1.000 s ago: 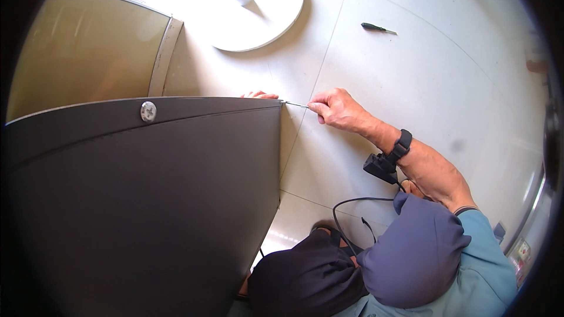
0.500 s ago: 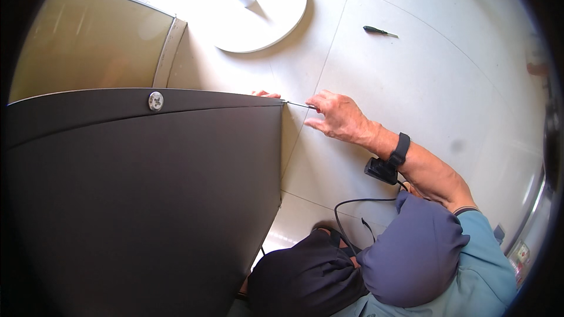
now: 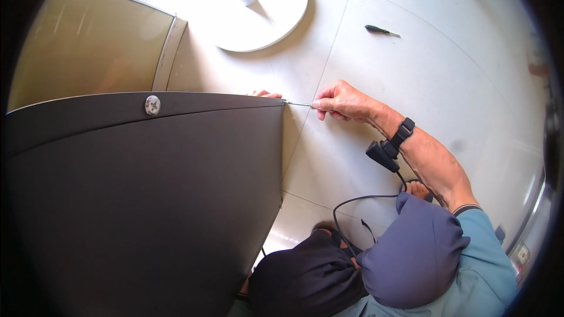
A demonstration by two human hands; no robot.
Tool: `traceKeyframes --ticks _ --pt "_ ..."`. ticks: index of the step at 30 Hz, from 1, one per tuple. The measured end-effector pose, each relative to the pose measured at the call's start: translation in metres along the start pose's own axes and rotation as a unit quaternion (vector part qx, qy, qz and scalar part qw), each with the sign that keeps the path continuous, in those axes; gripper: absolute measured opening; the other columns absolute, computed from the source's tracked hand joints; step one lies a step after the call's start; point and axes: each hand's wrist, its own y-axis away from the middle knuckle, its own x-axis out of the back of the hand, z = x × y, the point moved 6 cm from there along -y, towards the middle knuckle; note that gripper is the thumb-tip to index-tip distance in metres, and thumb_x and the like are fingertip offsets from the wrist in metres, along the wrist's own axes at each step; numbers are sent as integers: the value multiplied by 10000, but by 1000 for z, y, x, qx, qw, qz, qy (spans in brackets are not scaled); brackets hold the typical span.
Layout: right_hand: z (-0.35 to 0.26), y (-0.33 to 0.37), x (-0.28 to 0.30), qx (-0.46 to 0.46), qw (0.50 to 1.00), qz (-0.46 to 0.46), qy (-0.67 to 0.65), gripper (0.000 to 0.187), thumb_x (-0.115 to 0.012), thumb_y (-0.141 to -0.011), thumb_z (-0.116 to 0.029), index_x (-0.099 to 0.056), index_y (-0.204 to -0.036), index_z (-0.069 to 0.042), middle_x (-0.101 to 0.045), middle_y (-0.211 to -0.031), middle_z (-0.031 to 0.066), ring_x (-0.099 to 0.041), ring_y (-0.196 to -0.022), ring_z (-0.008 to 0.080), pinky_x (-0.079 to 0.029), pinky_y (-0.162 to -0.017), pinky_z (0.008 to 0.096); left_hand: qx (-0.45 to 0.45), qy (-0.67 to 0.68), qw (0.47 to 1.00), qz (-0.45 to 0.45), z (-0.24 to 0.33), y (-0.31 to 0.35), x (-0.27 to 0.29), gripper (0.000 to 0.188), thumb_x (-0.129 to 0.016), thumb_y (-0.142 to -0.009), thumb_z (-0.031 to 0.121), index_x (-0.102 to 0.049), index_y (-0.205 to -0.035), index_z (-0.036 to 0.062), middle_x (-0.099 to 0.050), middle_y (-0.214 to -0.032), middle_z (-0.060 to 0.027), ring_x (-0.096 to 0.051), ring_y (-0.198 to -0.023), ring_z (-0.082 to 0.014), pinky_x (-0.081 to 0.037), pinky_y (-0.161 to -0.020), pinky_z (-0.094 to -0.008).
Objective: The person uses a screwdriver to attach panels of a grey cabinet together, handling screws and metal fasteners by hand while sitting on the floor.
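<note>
A large dark grey panel (image 3: 153,199) fills the left side, with a big silvery cross-head screw (image 3: 153,105) on its far rim. A thin silvery rod-shaped tool (image 3: 299,104) runs from the panel's far right corner to my right hand (image 3: 343,103). Thumb and fingers pinch the outer end of this tool; its exact kind is hard to make out. Beyond the panel's far edge, beside that corner, show only the bent fingers of my left hand (image 3: 264,93), closed against the panel. The panel hides the rest of that hand and its arm.
A dark-handled screwdriver (image 3: 382,31) lies on the pale tiled floor (image 3: 423,82). A round white base (image 3: 264,29) with a post stands farther back, near a yellowish cabinet (image 3: 94,35). A black cable (image 3: 358,200) hangs from the device on my right wrist (image 3: 383,155).
My right hand's fingers have gone from spread beside the tool to pinched together on it, and the wrist has turned. The left fingers have shifted slightly left.
</note>
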Motion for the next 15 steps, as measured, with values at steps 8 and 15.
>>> traceKeyframes --ticks 8,15 --pt "2 -12 -5 -15 997 -47 -62 200 -623 -918 -231 -654 -901 -33 -593 -667 1 -390 -451 40 -296 -377 202 238 588 771 -55 -38 32 -23 538 -388 -953 361 -452 -1365 22 -496 -1333 -59 -446 -1232 -180 -348 -1056 -337" --pt "-18 -10 -16 23 998 -4 53 213 -609 -912 -233 -662 -857 -34 -574 -628 -13 -437 -486 45 -336 -420 225 79 342 925 147 -30 33 59 456 -540 -868 271 -580 -1268 56 -606 -1147 15 -475 -1130 -127 -346 -967 -315"
